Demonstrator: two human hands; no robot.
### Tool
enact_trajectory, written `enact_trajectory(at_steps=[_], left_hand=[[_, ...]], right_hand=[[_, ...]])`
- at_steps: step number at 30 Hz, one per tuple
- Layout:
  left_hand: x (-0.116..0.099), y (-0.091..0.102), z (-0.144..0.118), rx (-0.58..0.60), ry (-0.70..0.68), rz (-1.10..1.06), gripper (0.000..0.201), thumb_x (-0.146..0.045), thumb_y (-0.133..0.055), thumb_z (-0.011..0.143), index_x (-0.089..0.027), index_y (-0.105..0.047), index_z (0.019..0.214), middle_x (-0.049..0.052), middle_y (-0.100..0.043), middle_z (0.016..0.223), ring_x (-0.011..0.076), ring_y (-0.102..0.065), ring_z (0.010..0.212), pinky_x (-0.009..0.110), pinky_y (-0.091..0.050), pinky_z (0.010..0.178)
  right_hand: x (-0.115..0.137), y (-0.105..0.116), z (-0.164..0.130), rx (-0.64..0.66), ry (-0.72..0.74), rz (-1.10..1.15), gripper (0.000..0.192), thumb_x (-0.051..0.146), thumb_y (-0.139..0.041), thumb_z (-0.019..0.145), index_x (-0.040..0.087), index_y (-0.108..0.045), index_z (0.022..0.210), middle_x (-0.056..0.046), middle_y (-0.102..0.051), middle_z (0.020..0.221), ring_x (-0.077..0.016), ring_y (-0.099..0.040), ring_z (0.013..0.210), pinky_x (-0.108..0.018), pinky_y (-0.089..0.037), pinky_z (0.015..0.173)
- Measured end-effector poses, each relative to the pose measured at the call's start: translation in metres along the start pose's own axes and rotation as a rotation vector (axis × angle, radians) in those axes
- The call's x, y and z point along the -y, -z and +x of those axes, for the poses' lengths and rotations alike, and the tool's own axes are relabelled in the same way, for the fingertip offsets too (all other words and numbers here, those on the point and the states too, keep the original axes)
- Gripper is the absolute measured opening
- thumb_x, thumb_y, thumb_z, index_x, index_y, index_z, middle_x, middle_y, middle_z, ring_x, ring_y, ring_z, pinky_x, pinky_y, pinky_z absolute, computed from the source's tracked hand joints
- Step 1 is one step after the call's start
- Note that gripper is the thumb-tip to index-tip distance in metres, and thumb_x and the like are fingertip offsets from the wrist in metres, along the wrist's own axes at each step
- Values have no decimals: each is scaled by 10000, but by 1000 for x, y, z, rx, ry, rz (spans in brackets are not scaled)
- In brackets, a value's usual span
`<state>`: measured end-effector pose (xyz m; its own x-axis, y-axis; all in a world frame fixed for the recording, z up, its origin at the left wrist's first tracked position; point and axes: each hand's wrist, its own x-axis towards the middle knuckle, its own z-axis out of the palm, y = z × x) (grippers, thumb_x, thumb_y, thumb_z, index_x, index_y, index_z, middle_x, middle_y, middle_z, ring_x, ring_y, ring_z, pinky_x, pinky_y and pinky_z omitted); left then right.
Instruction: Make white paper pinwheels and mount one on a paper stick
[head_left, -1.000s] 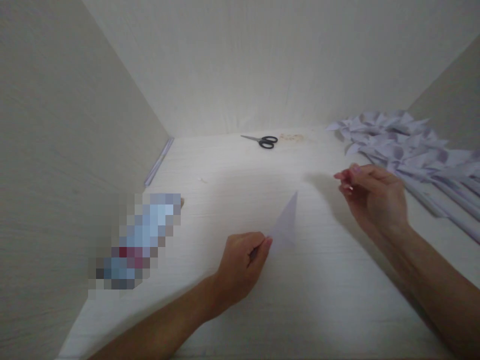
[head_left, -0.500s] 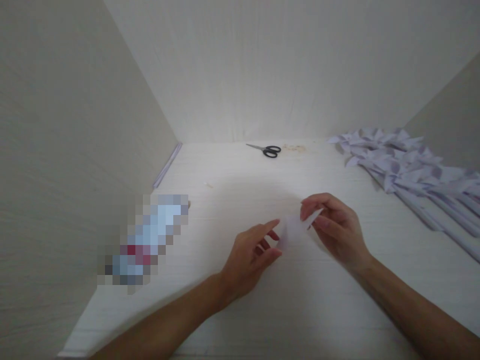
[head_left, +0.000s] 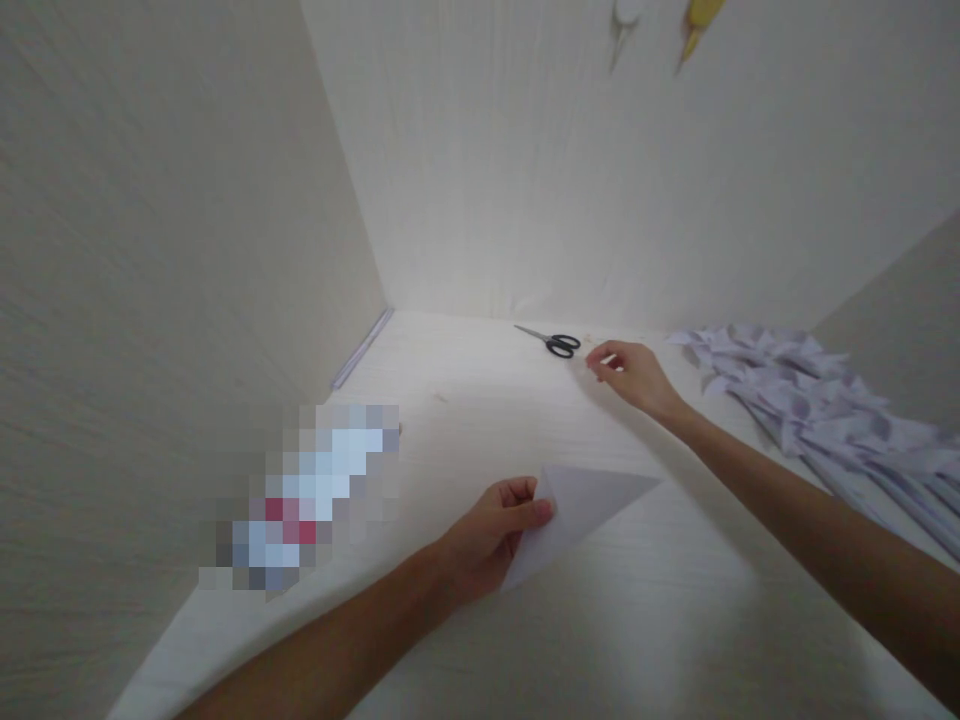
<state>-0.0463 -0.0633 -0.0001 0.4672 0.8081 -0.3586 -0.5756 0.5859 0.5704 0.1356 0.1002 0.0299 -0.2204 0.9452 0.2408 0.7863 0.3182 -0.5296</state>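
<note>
Two hands are working: left hand (head_left: 491, 525) fingers pinching the folded white paper triangle (head_left: 581, 510), right hand (head_left: 630, 372) fingers loosely curled, reaching near black-handled scissors (head_left: 555, 343) at the table's far edge.

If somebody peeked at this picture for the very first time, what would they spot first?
Probably the left hand near the middle, pinching a folded white paper triangle on the white table. Next, the right hand stretched out to the back, close beside the black-handled scissors. Along the right edge lies a big pile of folded paper pinwheels.
</note>
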Motion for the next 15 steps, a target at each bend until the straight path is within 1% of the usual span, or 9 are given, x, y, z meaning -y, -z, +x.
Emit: enact_trajectory(at_steps=[3, 6, 8, 10, 13, 15], left_hand=[[-5, 1, -1, -55, 27, -70, 282, -260, -728, 533, -120, -549, 701, -28, -560, 522, 49, -516, 413, 122, -403, 396], [-12, 5, 0, -120, 73, -116, 159, -258, -607, 687, -129, -540, 750, -24, -573, 549, 47, -531, 413, 111, -424, 385], [-16, 8, 1, -134, 77, -127, 136, -256, -539, 744, -122, -536, 771, -17, -587, 573, 37, -518, 390, 108, -429, 376], [-20, 11, 2, -129, 39, -124, 130, -248, -521, 758, -121, -532, 787, -14, -598, 588, 22, -492, 357, 100, -420, 360], [-24, 12, 3, -69, -53, -84, 107, -199, -567, 714, -125, -529, 781, -17, -602, 587, 7, -455, 322, 84, -373, 321], [-26, 12, 3, -11, -102, -42, 139, -154, -609, 660, -125, -531, 772, -23, -601, 587, 1, -441, 314, 80, -341, 305]], right_hand=[[-12, -18, 46, -38, -28, -104, 112, 182, -512, 700, 130, -609, 720, -86, -634, 782, -182, -575, 717, -303, -425, 688], [-17, -34, 70, -37, -74, -175, 120, 195, -531, 690, 131, -621, 737, -102, -628, 849, -202, -562, 815, -305, -412, 722], [-19, -41, 77, -15, -101, -210, 126, 206, -557, 675, 128, -623, 749, -108, -622, 864, -203, -555, 833, -297, -409, 720], [-21, -45, 79, 17, -116, -236, 139, 211, -580, 659, 127, -620, 762, -109, -616, 884, -196, -550, 832, -285, -405, 710], [-22, -47, 82, 64, -116, -259, 169, 174, -579, 654, 119, -607, 811, -122, -603, 935, -188, -538, 849, -268, -395, 698], [-21, -47, 83, 94, -117, -262, 198, 141, -584, 637, 110, -598, 831, -130, -607, 929, -187, -536, 847, -255, -391, 685]])
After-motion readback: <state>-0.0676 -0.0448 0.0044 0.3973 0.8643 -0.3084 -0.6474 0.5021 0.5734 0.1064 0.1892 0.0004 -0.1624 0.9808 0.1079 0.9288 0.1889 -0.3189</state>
